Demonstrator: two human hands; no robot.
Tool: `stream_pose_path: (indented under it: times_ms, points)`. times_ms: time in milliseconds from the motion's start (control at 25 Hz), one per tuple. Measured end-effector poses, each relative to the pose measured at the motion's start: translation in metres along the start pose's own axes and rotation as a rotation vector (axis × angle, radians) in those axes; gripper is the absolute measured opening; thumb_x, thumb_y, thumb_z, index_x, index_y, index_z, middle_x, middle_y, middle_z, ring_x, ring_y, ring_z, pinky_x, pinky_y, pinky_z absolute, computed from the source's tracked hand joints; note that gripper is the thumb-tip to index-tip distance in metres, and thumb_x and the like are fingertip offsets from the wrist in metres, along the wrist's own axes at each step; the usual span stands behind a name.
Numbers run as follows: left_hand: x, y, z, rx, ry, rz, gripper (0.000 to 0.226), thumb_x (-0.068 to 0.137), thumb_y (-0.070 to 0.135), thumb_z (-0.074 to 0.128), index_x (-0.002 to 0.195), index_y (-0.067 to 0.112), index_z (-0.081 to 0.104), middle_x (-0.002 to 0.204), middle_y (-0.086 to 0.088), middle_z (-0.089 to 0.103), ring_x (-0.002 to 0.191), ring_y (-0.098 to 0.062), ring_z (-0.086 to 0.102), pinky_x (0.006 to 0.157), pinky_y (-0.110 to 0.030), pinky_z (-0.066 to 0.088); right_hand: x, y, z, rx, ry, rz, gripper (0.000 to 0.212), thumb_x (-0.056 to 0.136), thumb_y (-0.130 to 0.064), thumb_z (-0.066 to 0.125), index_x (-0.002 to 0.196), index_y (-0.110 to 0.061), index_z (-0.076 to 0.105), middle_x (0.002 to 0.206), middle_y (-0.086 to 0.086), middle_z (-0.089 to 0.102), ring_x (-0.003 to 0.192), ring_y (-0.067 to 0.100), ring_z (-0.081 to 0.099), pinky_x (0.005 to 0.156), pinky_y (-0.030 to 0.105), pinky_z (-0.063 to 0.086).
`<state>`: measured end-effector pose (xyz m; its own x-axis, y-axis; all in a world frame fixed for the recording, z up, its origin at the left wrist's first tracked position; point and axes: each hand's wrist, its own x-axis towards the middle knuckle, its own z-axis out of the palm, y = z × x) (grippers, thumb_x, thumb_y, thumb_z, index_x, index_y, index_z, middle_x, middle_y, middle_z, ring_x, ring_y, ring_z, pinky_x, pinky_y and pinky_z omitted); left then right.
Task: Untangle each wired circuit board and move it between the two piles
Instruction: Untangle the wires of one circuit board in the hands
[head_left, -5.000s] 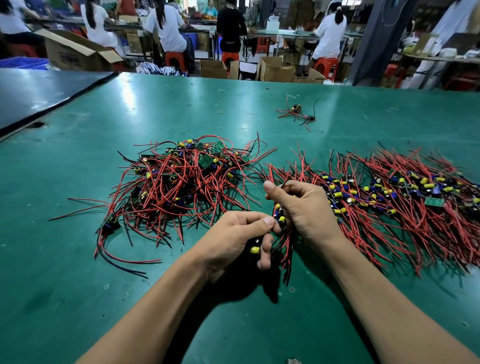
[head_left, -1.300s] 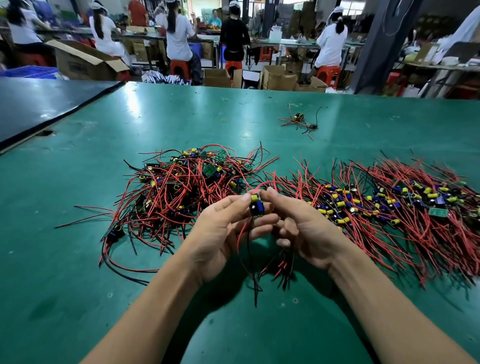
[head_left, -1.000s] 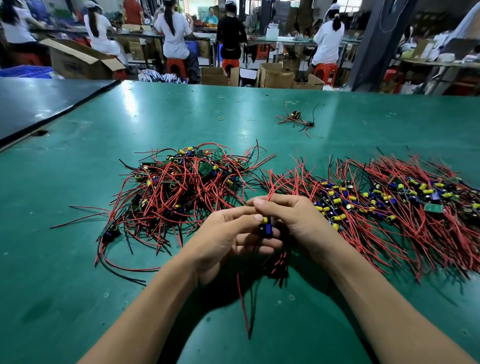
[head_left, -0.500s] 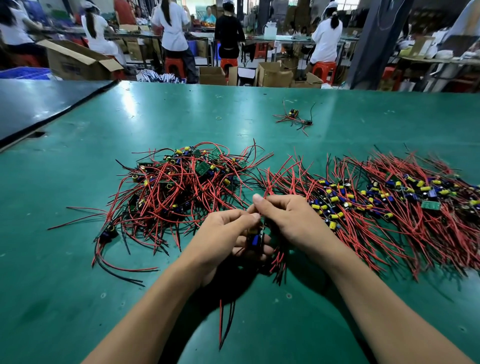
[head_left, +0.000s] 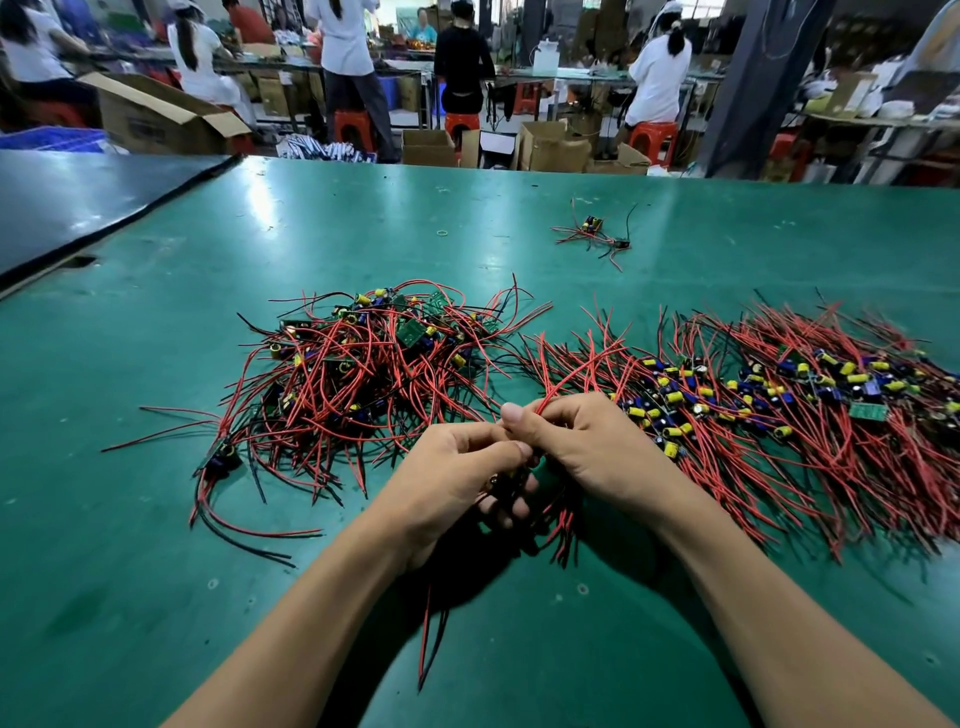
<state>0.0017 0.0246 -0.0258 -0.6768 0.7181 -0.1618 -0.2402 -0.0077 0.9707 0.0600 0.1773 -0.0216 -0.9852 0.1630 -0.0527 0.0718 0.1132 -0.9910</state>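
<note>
Board: a wired circuit board (head_left: 506, 482) is held between both hands just above the near bench (head_left: 130, 571), and is mostly hidden by fingers.
Left hand (head_left: 452, 467): curled round the board's body.
Right hand (head_left: 587, 447): red leads (head_left: 558, 387) are pinched under the thumb.
Technique: the leads should be drawn out straight and slowly, so the dangling ends (head_left: 428, 639) are not snagged.
Piles: the tangled pile (head_left: 363, 364) is on the left and the combed pile (head_left: 779, 415) on the right.

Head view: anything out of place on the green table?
A small bundle of wired boards lies alone farther back on the table, apart from both piles. A tiny loose ring sits left of it. The left pile is tangled, the right pile combed straight.
</note>
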Motion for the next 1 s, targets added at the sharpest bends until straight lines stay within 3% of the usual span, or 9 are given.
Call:
stream_pose_path:
  times_ms: [80, 240, 360, 440, 520, 640, 760, 880, 1000]
  points:
    - [0.000, -0.001, -0.001, 0.042, -0.027, 0.006, 0.019, 0.093, 0.005, 0.060, 0.074, 0.008, 0.063, 0.068, -0.013, 0.065, 0.048, -0.019, 0.058, 0.042, -0.022, 0.046, 0.001, 0.002, -0.003, -0.107, 0.058, -0.065, 0.044, 0.089, -0.044, 0.068, 0.075, -0.002, 0.074, 0.071, 0.013, 0.073, 0.055, 0.021, 0.069, 0.048, 0.026, 0.053]
    - [0.002, -0.001, 0.000, 0.080, -0.061, 0.023, 0.024, 0.092, 0.008, 0.062, 0.069, 0.014, 0.061, 0.066, -0.011, 0.063, 0.048, -0.019, 0.057, 0.040, -0.020, 0.041, 0.007, 0.004, -0.007, -0.385, 0.228, -0.178, 0.048, 0.095, -0.041, 0.064, 0.078, 0.002, 0.075, 0.083, -0.001, 0.077, 0.082, 0.021, 0.071, 0.075, 0.034, 0.053]
    - [0.002, 0.000, -0.001, 0.160, -0.084, 0.049, 0.019, 0.091, 0.009, 0.063, 0.073, 0.011, 0.059, 0.063, -0.008, 0.060, 0.048, -0.017, 0.057, 0.041, -0.020, 0.040, 0.008, 0.002, -0.014, -0.383, 0.351, -0.175, 0.037, 0.096, -0.038, 0.064, 0.081, -0.008, 0.079, 0.072, -0.014, 0.073, 0.067, 0.002, 0.065, 0.068, 0.022, 0.048]
    - [0.001, 0.000, -0.001, 0.228, -0.093, 0.054, 0.015, 0.091, 0.011, 0.064, 0.077, 0.008, 0.060, 0.064, -0.009, 0.060, 0.050, -0.018, 0.058, 0.044, -0.020, 0.041, 0.010, 0.005, -0.021, -0.434, 0.420, -0.170, 0.043, 0.100, -0.039, 0.059, 0.087, -0.002, 0.077, 0.061, -0.008, 0.066, 0.056, 0.007, 0.054, 0.062, 0.025, 0.044]
    - [0.000, 0.001, -0.001, 0.254, -0.100, 0.044, 0.015, 0.091, 0.012, 0.064, 0.079, 0.004, 0.062, 0.067, -0.012, 0.061, 0.051, -0.019, 0.058, 0.047, -0.021, 0.043, 0.011, 0.008, -0.023, -0.450, 0.434, -0.125, 0.041, 0.104, -0.038, 0.051, 0.095, -0.007, 0.076, 0.047, -0.013, 0.051, 0.046, 0.001, 0.043, 0.050, 0.017, 0.033]
    - [0.001, 0.000, -0.002, 0.239, -0.079, 0.006, 0.016, 0.090, 0.010, 0.066, 0.082, -0.004, 0.065, 0.070, -0.015, 0.063, 0.053, -0.021, 0.057, 0.056, -0.028, 0.043, 0.013, 0.009, -0.021, -0.232, 0.335, -0.030, 0.037, 0.107, -0.037, 0.044, 0.105, -0.013, 0.073, 0.051, -0.008, 0.043, 0.041, 0.003, 0.036, 0.047, 0.020, 0.027]
    - [0.000, -0.001, 0.000, 0.189, -0.055, -0.034, 0.010, 0.089, 0.007, 0.064, 0.083, 0.004, 0.071, 0.070, -0.011, 0.062, 0.060, -0.022, 0.056, 0.062, -0.032, 0.042, 0.012, 0.005, -0.017, 0.126, 0.220, 0.029, 0.041, 0.106, -0.040, 0.045, 0.107, -0.008, 0.070, 0.066, 0.006, 0.038, 0.043, 0.010, 0.027, 0.039, 0.021, 0.022]
    - [0.002, -0.001, 0.001, 0.122, -0.017, -0.035, 0.015, 0.089, 0.005, 0.061, 0.080, 0.012, 0.069, 0.069, -0.012, 0.062, 0.058, -0.025, 0.057, 0.059, -0.033, 0.046, 0.009, 0.003, -0.003, 0.021, 0.120, 0.046, 0.041, 0.102, -0.043, 0.052, 0.101, -0.007, 0.073, 0.066, 0.002, 0.054, 0.049, 0.012, 0.045, 0.045, 0.022, 0.038]
    - [0.003, -0.001, 0.000, 0.107, 0.008, -0.005, 0.010, 0.090, 0.004, 0.060, 0.079, 0.004, 0.060, 0.065, -0.013, 0.063, 0.047, -0.025, 0.057, 0.051, -0.029, 0.046, 0.003, 0.001, 0.004, -0.074, -0.063, 0.019, 0.040, 0.104, -0.034, 0.054, 0.079, -0.005, 0.064, 0.065, 0.006, 0.063, 0.054, 0.014, 0.058, 0.050, 0.022, 0.048]
